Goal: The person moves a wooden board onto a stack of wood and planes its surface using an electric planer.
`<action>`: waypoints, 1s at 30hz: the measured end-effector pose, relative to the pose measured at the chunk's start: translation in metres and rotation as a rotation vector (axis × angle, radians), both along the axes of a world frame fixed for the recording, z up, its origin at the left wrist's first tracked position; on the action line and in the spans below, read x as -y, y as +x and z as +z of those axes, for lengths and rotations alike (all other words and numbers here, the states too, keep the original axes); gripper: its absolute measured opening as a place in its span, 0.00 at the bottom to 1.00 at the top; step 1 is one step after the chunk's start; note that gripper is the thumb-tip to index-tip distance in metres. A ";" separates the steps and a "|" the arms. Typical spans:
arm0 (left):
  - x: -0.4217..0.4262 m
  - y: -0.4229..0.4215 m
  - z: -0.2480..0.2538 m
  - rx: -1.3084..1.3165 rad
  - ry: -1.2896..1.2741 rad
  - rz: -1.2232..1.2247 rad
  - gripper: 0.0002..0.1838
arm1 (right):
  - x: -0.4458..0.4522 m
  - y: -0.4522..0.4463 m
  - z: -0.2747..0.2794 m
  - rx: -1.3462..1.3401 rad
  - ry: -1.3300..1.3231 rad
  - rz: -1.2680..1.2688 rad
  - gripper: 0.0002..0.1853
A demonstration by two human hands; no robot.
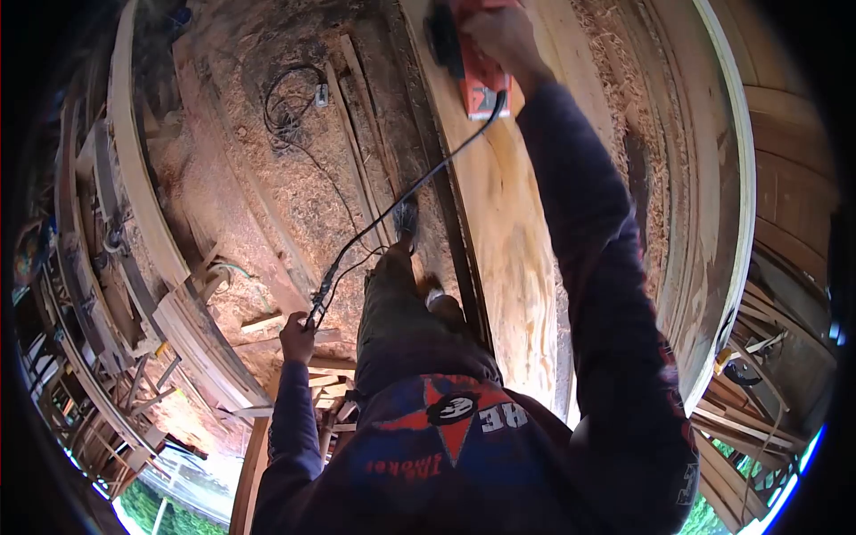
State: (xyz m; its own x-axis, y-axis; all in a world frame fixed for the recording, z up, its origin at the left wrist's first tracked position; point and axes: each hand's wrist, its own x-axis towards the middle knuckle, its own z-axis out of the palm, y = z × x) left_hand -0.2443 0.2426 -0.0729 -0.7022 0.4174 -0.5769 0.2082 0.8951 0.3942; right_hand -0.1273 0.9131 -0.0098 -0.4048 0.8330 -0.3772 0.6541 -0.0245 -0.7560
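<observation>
At the top of the head view, my right hand (505, 43) is wrapped round the handle of a red electric hand planer (486, 82). The planer rests on a long, wide wooden plank (510, 223), and its far end is cut off by the frame edge. A black power cord (390, 210) runs from the back of the tool down to the left. Low on that side, my left hand (298, 337) is closed round bunched loops of this cord, holding it off the plank. Slight blur covers the planer and right hand.
Wood shavings (259, 169) cover the ground. A tangled wire with a socket (321, 94) lies there beside thin wooden strips (352, 134). More boards (713, 205) stand on the right, and stacked timber (201, 343) lies to the left. My feet (406, 223) are close to the plank's left edge.
</observation>
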 end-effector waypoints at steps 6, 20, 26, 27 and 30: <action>0.113 -0.008 -0.025 0.041 -0.272 -0.267 0.12 | 0.223 0.171 0.058 0.015 0.442 0.180 0.10; -0.051 0.100 0.028 -0.095 0.254 -0.832 0.16 | 0.600 0.484 0.096 0.136 0.162 -0.094 0.10; -0.017 0.049 -0.026 0.098 -0.090 -0.556 0.13 | 0.515 0.414 0.103 0.000 -0.006 -0.250 0.11; -0.019 0.035 -0.026 0.069 -0.075 -0.599 0.13 | 0.506 0.408 0.095 0.008 -0.009 -0.238 0.12; -0.028 0.007 -0.039 0.056 -0.070 -0.575 0.13 | 0.479 0.383 0.093 0.015 -0.016 -0.245 0.12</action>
State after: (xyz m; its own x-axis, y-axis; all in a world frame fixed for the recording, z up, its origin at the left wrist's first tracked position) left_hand -0.2377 0.2703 -0.1118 -0.3412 0.6825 -0.6464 0.6493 0.6684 0.3630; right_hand 0.2561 0.4344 0.0837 -0.1853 0.8994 -0.3959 0.6379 -0.1963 -0.7447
